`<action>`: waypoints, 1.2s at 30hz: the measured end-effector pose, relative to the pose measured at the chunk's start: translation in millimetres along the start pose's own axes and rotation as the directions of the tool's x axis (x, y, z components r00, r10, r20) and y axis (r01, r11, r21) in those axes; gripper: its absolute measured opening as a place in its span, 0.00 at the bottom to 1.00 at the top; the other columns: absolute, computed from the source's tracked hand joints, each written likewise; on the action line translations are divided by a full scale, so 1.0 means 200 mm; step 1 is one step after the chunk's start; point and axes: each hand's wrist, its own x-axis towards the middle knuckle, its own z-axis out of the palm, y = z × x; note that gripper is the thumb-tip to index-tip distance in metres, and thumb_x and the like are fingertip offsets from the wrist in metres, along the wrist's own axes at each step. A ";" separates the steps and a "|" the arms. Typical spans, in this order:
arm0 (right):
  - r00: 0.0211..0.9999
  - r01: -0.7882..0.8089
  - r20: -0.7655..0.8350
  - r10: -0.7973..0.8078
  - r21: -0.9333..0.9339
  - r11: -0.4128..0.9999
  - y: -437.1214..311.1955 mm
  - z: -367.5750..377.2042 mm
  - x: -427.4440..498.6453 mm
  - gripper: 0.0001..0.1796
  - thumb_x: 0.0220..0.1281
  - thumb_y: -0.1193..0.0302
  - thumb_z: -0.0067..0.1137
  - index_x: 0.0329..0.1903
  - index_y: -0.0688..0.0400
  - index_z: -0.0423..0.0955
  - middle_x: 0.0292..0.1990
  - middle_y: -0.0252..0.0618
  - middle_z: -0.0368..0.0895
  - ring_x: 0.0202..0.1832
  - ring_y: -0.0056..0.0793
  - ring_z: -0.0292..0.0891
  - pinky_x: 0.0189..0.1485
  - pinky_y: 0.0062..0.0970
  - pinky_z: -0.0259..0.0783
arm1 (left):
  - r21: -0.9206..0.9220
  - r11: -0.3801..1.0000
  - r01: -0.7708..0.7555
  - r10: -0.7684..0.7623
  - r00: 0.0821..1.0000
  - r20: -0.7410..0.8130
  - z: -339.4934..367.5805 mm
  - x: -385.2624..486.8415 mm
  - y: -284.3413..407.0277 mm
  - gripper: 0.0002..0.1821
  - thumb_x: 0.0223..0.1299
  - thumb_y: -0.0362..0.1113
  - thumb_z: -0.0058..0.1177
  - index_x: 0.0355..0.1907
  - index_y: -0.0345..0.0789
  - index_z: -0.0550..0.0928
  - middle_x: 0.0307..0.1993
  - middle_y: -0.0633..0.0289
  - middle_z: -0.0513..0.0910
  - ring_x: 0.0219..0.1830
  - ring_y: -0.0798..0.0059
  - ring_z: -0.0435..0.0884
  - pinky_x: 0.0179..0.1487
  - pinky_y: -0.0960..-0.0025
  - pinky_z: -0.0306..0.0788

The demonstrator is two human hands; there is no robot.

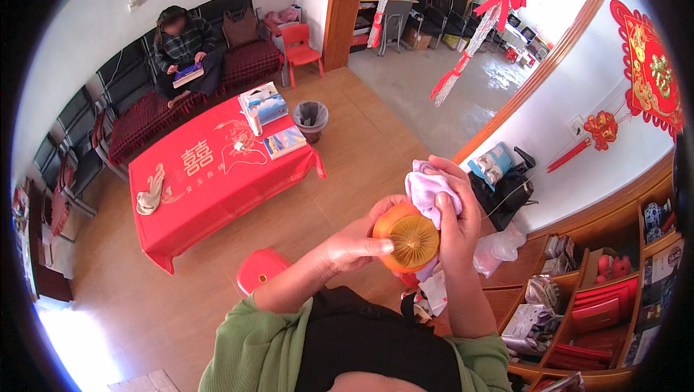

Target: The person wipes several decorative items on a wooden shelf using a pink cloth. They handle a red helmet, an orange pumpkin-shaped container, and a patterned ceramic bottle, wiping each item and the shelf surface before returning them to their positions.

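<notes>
In front of my chest, my left hand [360, 243] holds an orange, persimmon-shaped jar or ornament [384, 226], its ribbed golden-brown top turned towards me. The thumb lies along the rim of that top. My right hand [458, 218] grips a light purple cloth [428, 191], bunched between thumb and fingers and pressed to the upper right side of the orange object. A bit of the cloth also shows below the object. Its far side and the fingers behind it are hidden.
A wooden shelf unit [583, 278] with red boxes stands at the right. A red stool [262, 272] is below my left forearm. Further off are a red-covered table [217, 196], a waste bin [310, 121] and a person [184, 50] seated on a bench with a book. Plastic bags lie near the shelf.
</notes>
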 end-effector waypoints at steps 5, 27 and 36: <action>0.992 0.069 -0.099 -0.075 -0.059 0.996 -0.01 0.03 -0.02 0.14 0.71 0.77 0.51 0.54 0.64 0.79 0.63 0.51 0.75 0.64 0.42 0.74 0.68 0.38 0.69 | -0.269 0.952 0.144 -0.193 0.968 -0.164 0.01 -0.01 -0.05 0.44 0.64 0.64 0.58 0.76 0.42 0.65 0.64 0.55 0.78 0.65 0.55 0.79 0.39 0.54 0.86; 0.971 0.230 0.021 -0.239 -0.357 0.905 -0.05 0.02 -0.05 0.15 0.68 0.75 0.54 0.55 0.59 0.80 0.57 0.48 0.78 0.59 0.42 0.75 0.64 0.39 0.70 | -0.226 0.963 -0.149 0.064 0.937 -0.345 0.06 0.03 -0.08 0.33 0.78 0.52 0.47 0.76 0.37 0.59 0.70 0.55 0.70 0.71 0.62 0.71 0.74 0.53 0.67; 0.993 0.112 -0.022 -0.120 -0.221 0.969 -0.06 0.01 -0.09 0.14 0.65 0.75 0.58 0.52 0.64 0.82 0.61 0.49 0.75 0.63 0.46 0.72 0.68 0.42 0.67 | -0.110 0.972 -0.209 0.176 0.951 -0.254 0.06 0.02 -0.07 0.38 0.77 0.53 0.50 0.79 0.40 0.54 0.74 0.56 0.64 0.76 0.62 0.65 0.76 0.51 0.65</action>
